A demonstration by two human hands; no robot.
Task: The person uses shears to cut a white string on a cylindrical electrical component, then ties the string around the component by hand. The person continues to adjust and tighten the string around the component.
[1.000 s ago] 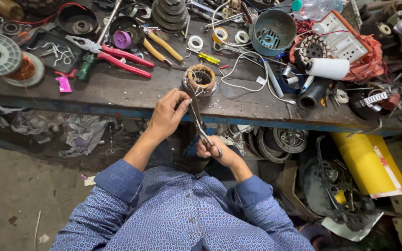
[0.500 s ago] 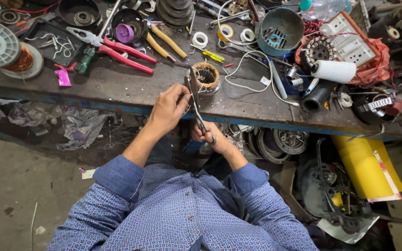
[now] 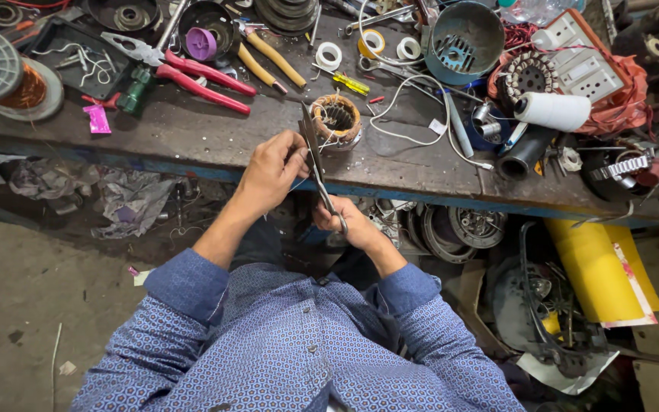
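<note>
The scissors (image 3: 318, 164) are long and thin, of grey metal, with the blades pointing up toward 12 o'clock and the handles low at 5 o'clock. They stand at the front edge of the bench (image 3: 192, 133), just before the motor coil (image 3: 335, 120), which is a round ring with copper-brown winding and a dark hole in the middle. The right hand (image 3: 348, 225) is below the bench edge, and its fingers are closed around the scissor handles. The left hand (image 3: 272, 172) is at 9 o'clock from the blades, and its fingers are pinched together beside them, on something very thin. I cannot tell if it is a wire or a thread, because it is too fine to see. If the blades are a little open or closed is also hard to make out. The scissor handles are mostly hidden inside the right hand.

On the bench, at 10 o'clock from the coil, lie red pliers (image 3: 192, 76), and at 9 o'clock far away a wire spool (image 3: 5, 72) is cut by the picture border. At 3 o'clock from the coil a white roll (image 3: 554, 112) lies on its side.
</note>
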